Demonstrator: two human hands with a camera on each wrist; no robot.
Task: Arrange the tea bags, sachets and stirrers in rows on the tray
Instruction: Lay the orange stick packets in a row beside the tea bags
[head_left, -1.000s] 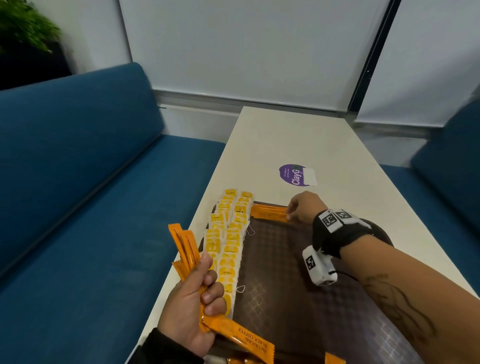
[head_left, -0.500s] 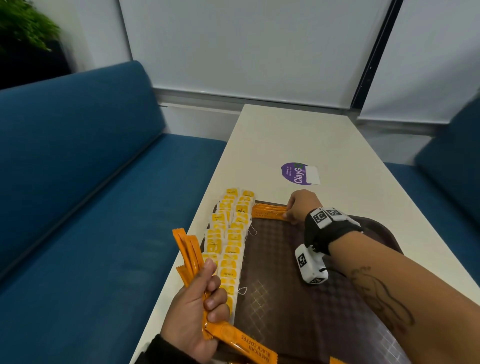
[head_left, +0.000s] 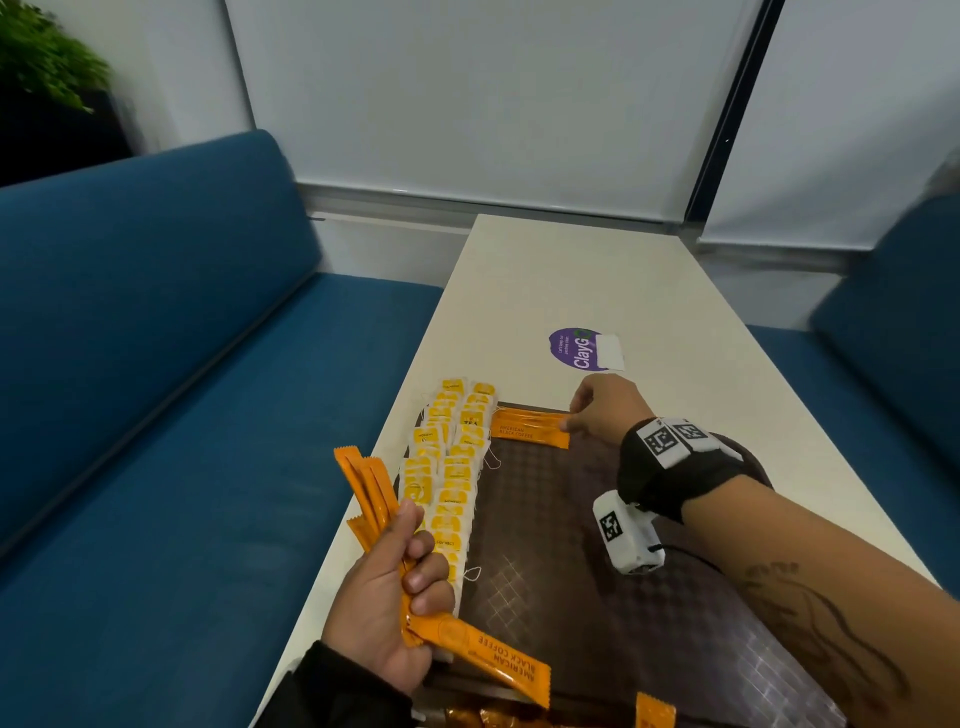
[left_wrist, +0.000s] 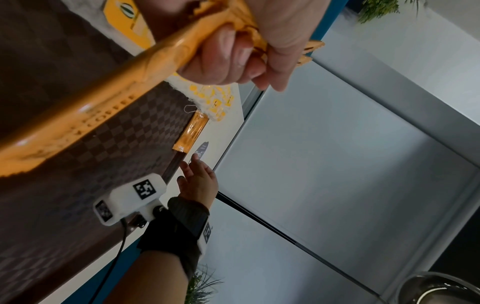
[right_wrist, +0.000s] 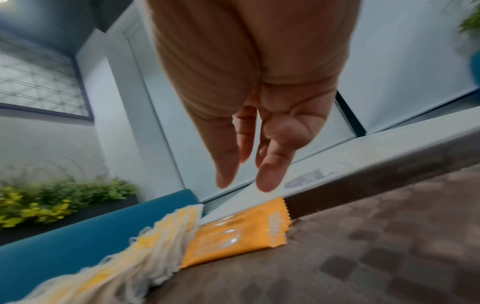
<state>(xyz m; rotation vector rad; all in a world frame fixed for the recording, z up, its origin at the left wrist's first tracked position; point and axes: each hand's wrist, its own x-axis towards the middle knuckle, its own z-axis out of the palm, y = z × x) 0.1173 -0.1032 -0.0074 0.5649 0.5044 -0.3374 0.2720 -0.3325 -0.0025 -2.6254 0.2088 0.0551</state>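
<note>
A dark brown checkered tray (head_left: 649, 597) lies on the white table. Two overlapping rows of yellow-and-white tea bags (head_left: 457, 467) run along its left side. One orange coffee sachet (head_left: 530, 428) lies flat across the tray's far edge, next to the tea bags. My right hand (head_left: 597, 410) hovers at that sachet's right end. In the right wrist view its fingers (right_wrist: 267, 181) are straight and just above the sachet (right_wrist: 233, 236), not touching. My left hand (head_left: 384, 592) grips a bundle of orange sachets (head_left: 374, 493) near the tray's front left corner, and the same bundle (left_wrist: 103, 92) fills the left wrist view.
A purple round sticker (head_left: 576, 349) sits on the table (head_left: 597, 275) beyond the tray. Blue sofas flank the table, one on the left (head_left: 156, 415) and one on the right (head_left: 893, 338). More orange sachets (head_left: 654, 712) show at the tray's near edge. White blinds close off the back.
My right hand has let go of the orange sachet at the tray's far edge and lifted its fingers off it. The left hand keeps its bundle in place.
</note>
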